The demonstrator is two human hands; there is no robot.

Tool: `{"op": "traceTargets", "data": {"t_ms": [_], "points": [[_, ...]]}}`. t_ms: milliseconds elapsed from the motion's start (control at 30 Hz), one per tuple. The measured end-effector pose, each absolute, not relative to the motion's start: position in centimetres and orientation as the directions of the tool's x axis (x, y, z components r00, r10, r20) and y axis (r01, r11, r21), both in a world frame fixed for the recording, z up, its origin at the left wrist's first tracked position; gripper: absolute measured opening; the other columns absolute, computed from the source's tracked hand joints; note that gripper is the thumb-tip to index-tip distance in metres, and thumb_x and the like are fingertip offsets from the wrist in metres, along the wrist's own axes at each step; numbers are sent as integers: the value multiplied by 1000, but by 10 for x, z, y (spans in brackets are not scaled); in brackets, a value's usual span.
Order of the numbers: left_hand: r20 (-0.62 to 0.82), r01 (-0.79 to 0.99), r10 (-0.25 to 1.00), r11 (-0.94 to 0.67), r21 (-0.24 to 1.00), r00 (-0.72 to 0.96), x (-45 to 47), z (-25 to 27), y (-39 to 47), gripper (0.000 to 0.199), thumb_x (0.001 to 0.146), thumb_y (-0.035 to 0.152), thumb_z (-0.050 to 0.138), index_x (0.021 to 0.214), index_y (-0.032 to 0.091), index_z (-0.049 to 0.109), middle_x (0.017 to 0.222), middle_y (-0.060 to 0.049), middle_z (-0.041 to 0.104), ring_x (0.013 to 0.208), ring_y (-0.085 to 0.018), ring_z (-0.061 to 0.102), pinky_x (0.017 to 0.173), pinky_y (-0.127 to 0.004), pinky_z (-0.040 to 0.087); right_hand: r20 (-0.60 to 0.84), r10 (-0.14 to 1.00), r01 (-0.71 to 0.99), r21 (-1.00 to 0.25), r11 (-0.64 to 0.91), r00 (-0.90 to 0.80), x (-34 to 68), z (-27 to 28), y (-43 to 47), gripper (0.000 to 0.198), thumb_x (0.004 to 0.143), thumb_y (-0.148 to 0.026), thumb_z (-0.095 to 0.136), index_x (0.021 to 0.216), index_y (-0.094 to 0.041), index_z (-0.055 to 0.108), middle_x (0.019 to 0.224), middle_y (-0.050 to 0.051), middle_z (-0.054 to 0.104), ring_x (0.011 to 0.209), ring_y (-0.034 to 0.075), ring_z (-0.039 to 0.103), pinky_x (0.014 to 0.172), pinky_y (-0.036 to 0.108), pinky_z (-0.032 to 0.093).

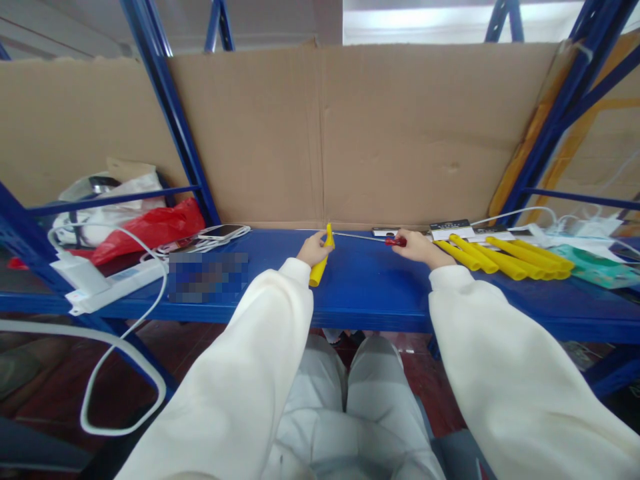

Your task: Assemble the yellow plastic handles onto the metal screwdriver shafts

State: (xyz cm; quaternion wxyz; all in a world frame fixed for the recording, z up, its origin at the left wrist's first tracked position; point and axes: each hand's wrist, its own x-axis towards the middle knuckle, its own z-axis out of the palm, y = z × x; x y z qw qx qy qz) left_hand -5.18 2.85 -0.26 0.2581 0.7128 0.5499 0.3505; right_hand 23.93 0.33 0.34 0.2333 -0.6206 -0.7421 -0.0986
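Note:
My left hand (313, 249) is closed around a yellow tube-like piece (319, 272), which stands tilted over the blue shelf and narrows toward its top. My right hand (417, 248) grips a screwdriver (395, 242) by its red handle. The long thin metal shaft points left, and its end reaches the upper part of the yellow piece. Whether the tip touches it or passes behind it, I cannot tell. Several more yellow tubes (510, 263) lie side by side just right of my right hand.
The blue shelf (380, 287) has a cardboard sheet (390, 133) behind it and blue uprights on both sides. At left are a white power strip (120, 283), cables, a phone (220, 232) and a red bag (150, 230). At right lie black-and-white boxes (451, 230) and a green packet (600, 267).

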Motion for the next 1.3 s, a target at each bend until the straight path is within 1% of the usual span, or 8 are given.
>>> {"op": "traceTargets", "data": {"t_ms": [100,233,333,533,733,900,1100,1300], "points": [[211,599,966,-258,758,149,-51,-2,28,62,87,14,65,148,15,52,112,-11,74,63,-13,69,62,-23,58,486,862,960,-146,240,-141,243,1,8,11,75,-23,64,86,-21,64,83,6,73,75,21,64,66,28,44],[193,588,968,-250,769,160,-50,-1,26,63,88,14,62,150,16,50,113,-10,74,58,-11,67,58,-23,58,481,869,967,-148,208,-114,242,1,7,14,74,-27,68,86,-22,61,75,4,70,68,21,62,62,27,40],[192,600,968,-252,759,163,-50,0,25,63,89,14,61,151,16,50,113,-10,74,56,-9,64,55,-21,56,449,889,974,-147,174,-91,239,2,4,15,77,-30,67,88,-22,62,77,5,71,70,22,64,63,28,41],[192,609,970,-245,754,151,-50,1,23,62,89,13,61,150,17,51,113,-10,73,55,-10,65,53,-20,55,432,897,981,-111,157,-95,237,3,4,11,78,-27,64,88,-23,66,87,7,76,82,24,68,72,30,45],[202,608,967,-256,751,157,-50,1,23,61,89,13,61,149,19,53,110,-8,74,55,-10,65,52,-19,55,447,892,984,-120,131,-64,239,1,7,16,75,-26,68,90,-22,63,80,6,73,74,23,66,66,29,44],[189,593,969,-246,767,157,-50,1,22,63,89,13,61,151,20,51,108,-7,74,54,-9,65,54,-20,56,422,900,972,-143,187,-112,239,0,7,10,77,-24,65,87,-22,64,79,5,73,73,21,65,65,27,44],[194,595,969,-246,765,151,-50,2,21,63,90,12,61,152,19,50,105,-8,75,54,-10,67,54,-21,56,411,905,973,-142,180,-108,237,2,6,8,75,-19,64,82,-22,62,80,5,73,73,20,65,65,27,44],[192,613,967,-254,748,166,-50,2,21,61,91,13,60,151,20,52,102,-6,76,56,-11,68,55,-21,57,393,916,978,-144,150,-83,233,4,3,12,75,-25,69,81,-23,60,72,4,70,67,21,64,63,27,42]]}}
